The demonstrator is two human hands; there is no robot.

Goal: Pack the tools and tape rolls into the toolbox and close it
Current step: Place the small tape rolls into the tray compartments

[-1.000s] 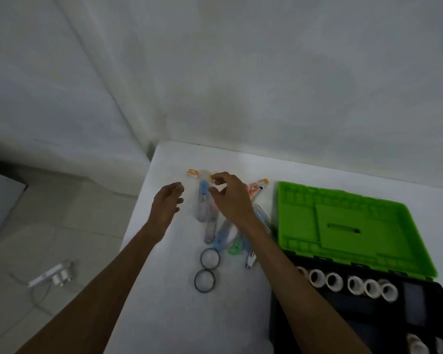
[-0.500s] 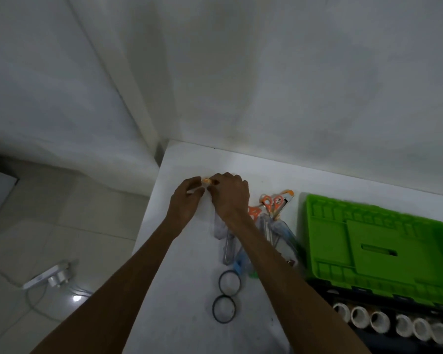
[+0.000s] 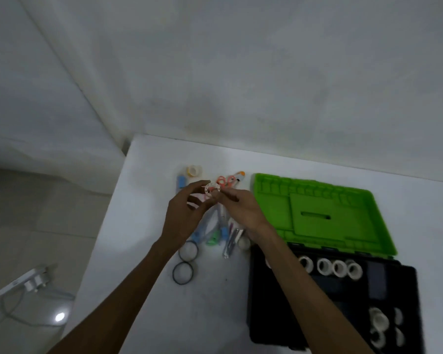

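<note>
Both hands meet just above centre frame over the white counter (image 3: 143, 226). Left hand (image 3: 183, 218) and right hand (image 3: 243, 210) together hold a small white ring (image 3: 211, 188) with holes round its rim, raised off the counter; left fingers (image 3: 197, 186) curl to its left edge, right fingers pinch its right edge. What the ring is cannot be read from the blur. Under and behind the hands lies a pile of tools (image 3: 215, 231): blue and green handles toward lower left of the pile, a clear packet (image 3: 230, 241) beside them, orange scissors (image 3: 226, 180) at the far end near an orange-tipped item (image 3: 239, 174). A small tape roll (image 3: 193, 171) stands at the far left of the pile, a blue tube (image 3: 181, 182) just beside it. Two black rings (image 3: 184, 261) lie on the counter below the pile, one nearer the frame's bottom than the other, close together. A white roll (image 3: 244, 243) sits by the right wrist. Toolbox (image 3: 266, 302) is at right of frame, open: green lid (image 3: 325, 213) laid back flat toward the wall, black base at lower right. A row of white rolls (image 3: 330, 267) stands in the base's far compartment; more white rolls (image 3: 384, 328) in the lower right corner. Lower left of frame: tiled floor (image 3: 23, 226) with a white power strip (image 3: 27, 279) and its cord.
</note>
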